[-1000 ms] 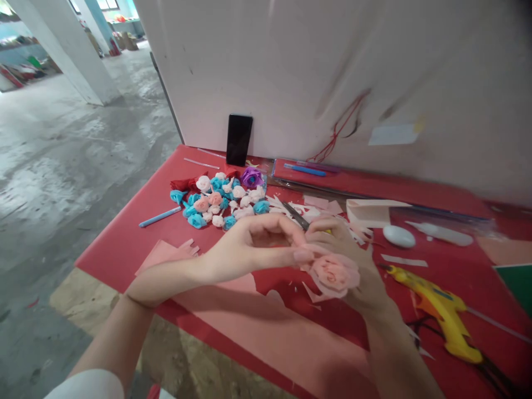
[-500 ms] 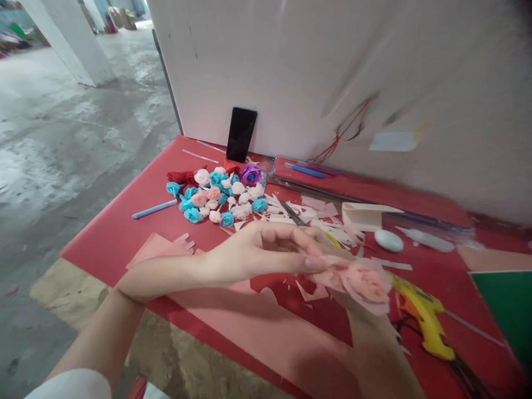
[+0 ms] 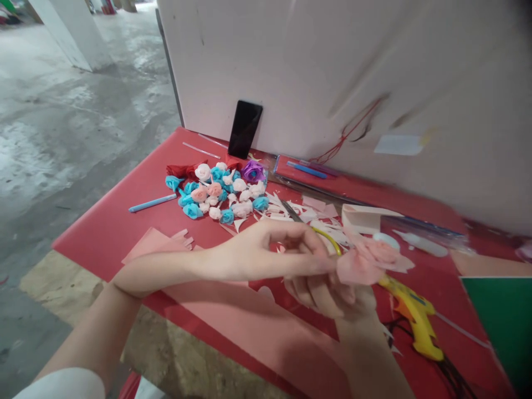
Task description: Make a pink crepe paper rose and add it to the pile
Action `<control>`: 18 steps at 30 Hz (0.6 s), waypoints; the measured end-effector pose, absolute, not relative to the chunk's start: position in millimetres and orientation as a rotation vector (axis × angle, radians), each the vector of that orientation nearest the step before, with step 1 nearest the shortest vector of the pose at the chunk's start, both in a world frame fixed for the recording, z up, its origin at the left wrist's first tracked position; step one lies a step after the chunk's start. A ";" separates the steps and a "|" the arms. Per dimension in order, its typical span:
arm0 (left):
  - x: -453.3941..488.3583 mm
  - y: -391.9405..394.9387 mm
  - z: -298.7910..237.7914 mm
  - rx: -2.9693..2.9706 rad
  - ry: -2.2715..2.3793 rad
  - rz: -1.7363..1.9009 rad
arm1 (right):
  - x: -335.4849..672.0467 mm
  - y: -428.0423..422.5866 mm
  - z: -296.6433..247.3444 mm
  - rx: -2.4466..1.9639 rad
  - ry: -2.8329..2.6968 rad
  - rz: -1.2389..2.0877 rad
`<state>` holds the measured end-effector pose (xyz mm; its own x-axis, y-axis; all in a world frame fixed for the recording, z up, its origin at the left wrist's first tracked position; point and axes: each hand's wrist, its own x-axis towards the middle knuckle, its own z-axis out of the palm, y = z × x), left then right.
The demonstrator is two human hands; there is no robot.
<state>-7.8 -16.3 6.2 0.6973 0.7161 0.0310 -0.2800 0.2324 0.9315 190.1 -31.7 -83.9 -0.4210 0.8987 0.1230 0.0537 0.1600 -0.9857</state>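
Note:
My left hand reaches across the red table and pinches the edge of a pink paper rose. Under it, my right hand lies palm up with its fingers curled beneath the rose, supporting it. A yellow glue gun lies just right of the hands. Scissors with a yellow handle sit among white paper scraps behind my left hand. A pile of small blue, pink, white and purple paper roses lies further back on the left.
A black phone leans on the white board at the back. A blue pen lies at the left, pink paper sheets at the front edge, a green sheet at the right. A white oval object and a glue tube lie behind.
The pink rose has moved right and up, and turned over from facing me to lying sideways. My right hand has rolled palm up beneath it. The view shifted slightly.

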 end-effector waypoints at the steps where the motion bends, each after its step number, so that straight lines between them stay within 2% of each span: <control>1: -7.3 -14.9 6.0 1.175 0.467 0.776 | 184.4 -31.5 -80.7 -0.695 -1.609 1.515; 4: -6.1 -12.1 4.5 1.273 0.493 0.947 | 167.4 -30.3 -67.8 -0.168 -1.485 1.768; 8: -5.8 -12.6 3.7 1.289 0.515 1.036 | 151.9 -27.9 -56.3 0.150 -1.333 1.962; 13: -5.9 -14.9 4.1 1.339 0.502 1.101 | 149.8 -33.3 -55.4 0.257 -1.197 2.070; 18: -4.1 -16.4 0.4 1.334 0.428 1.084 | 152.4 -47.1 -54.0 -0.041 -0.921 2.155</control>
